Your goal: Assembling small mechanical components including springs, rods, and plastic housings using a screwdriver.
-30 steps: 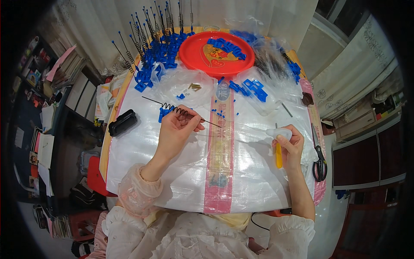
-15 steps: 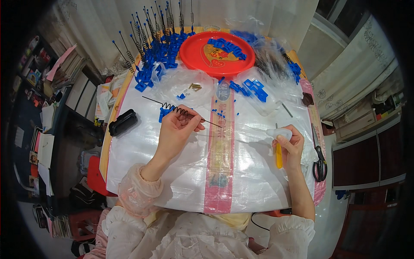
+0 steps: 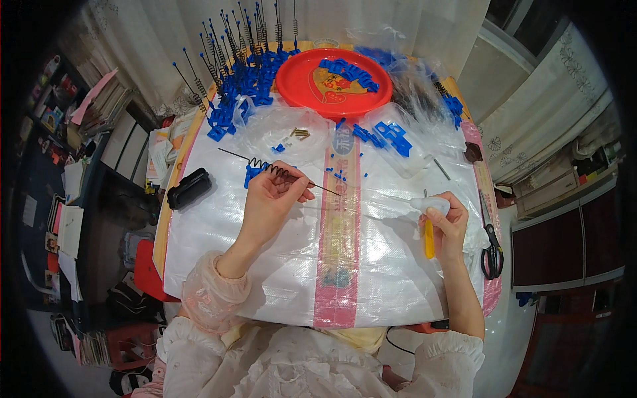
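Sleeves: pale, ruffled fabric with gathered cuffs, at the lower edge.
Table cover (image 3: 279, 265): glossy white woven plastic sheet with a pink printed band down the middle.
Right hand (image 3: 446, 229): closed around a yellow-handled tool (image 3: 428, 237), its top wrapped in white; a thin metal tip points up.
Left hand (image 3: 271, 199): fingers pinched on a thin black wire rod with a coiled spring section (image 3: 265, 166), lying slanted just above the sheet.
Scissors (image 3: 492, 249): black handles, at the right table edge.
Black case (image 3: 189, 188): oblong, at the left edge.
Blue plastic pieces (image 3: 391, 136): small blocky clips, scattered mid-table.
Red tray (image 3: 334, 81): round, shiny plastic, holding blue pieces.
Finished rods (image 3: 232, 73): upright spring wires in blue bases, far left.
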### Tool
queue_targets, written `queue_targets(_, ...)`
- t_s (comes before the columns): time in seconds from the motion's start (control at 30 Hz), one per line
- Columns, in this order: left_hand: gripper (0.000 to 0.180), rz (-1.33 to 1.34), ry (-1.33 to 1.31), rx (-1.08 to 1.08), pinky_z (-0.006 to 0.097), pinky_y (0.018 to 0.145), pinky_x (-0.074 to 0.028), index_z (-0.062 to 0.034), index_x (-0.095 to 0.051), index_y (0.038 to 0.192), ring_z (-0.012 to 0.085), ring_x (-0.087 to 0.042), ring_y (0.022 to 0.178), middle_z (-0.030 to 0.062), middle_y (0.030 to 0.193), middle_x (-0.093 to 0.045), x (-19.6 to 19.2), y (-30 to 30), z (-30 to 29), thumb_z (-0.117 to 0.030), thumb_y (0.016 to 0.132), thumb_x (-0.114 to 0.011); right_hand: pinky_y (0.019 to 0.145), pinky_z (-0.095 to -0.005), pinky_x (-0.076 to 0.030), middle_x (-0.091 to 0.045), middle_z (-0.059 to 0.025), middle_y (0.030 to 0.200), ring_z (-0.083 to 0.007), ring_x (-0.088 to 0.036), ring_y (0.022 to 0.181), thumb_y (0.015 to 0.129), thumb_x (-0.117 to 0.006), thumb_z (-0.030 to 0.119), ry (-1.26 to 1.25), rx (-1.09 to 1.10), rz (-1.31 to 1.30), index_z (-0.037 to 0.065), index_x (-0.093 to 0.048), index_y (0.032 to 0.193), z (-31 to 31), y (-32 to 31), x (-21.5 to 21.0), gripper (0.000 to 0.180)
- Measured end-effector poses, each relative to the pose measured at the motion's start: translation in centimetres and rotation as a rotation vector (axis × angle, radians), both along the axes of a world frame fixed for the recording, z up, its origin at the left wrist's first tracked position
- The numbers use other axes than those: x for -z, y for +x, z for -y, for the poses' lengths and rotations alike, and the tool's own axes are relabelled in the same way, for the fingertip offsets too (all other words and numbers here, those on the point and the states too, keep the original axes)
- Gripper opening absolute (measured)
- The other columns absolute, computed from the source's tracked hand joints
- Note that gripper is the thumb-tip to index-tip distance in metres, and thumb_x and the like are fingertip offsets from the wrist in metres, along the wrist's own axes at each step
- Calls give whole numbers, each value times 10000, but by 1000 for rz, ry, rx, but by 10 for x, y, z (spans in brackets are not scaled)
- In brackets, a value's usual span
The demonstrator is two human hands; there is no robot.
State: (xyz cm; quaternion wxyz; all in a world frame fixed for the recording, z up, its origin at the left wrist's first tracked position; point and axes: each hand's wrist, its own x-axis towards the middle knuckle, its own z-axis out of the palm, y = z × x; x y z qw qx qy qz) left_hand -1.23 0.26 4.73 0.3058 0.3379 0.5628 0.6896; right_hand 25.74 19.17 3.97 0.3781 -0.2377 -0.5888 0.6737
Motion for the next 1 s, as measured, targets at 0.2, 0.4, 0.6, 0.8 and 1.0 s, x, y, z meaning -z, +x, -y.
queue_targets(0.2,75,7,3,3,265,726,-542,18,-601,985,155,-685,805,94,913,-687,0,-1,0,-38,949,-636,661,-254,-522,-663,-85,785,-122,-631,662,826,-727,82,-2,-7,6,1,-589,906,-2,0,1,179)
queue_targets(0.4,79,9,11,4,266,731,-544,17,-598,990,156,-686,807,95,916,-686,0,-1,0,-39,949,-637,658,-262,-520,-657,-78,778,-121,-627,659,844,-708,85,-2,-3,-1,7,-585,905,-1,0,0,158)
queue_targets(0.6,78,6,8,2,264,733,-546,18,-599,987,155,-687,807,93,919,-685,1,-1,0,-39,950,-636,665,-281,-526,-674,-80,816,-142,-645,696,874,-691,112,-147,5,-125,10,-596,990,-7,3,6,181)
queue_targets(0.8,81,-16,-10,2,258,742,-559,19,-602,987,148,-692,809,82,906,-679,-3,-1,1,-40,946,-639,761,-313,-559,-678,-102,947,-171,-657,825,951,-620,119,-442,76,-393,44,-559,1158,-20,11,4,228)
queue_targets(1.0,96,-159,-79,9,252,715,-567,29,-613,966,149,-701,785,78,890,-678,-14,0,10,-44,923,-658,914,-362,-545,-643,-150,1086,-170,-624,936,971,-567,102,-269,34,-423,63,-484,1296,-29,26,-26,338)
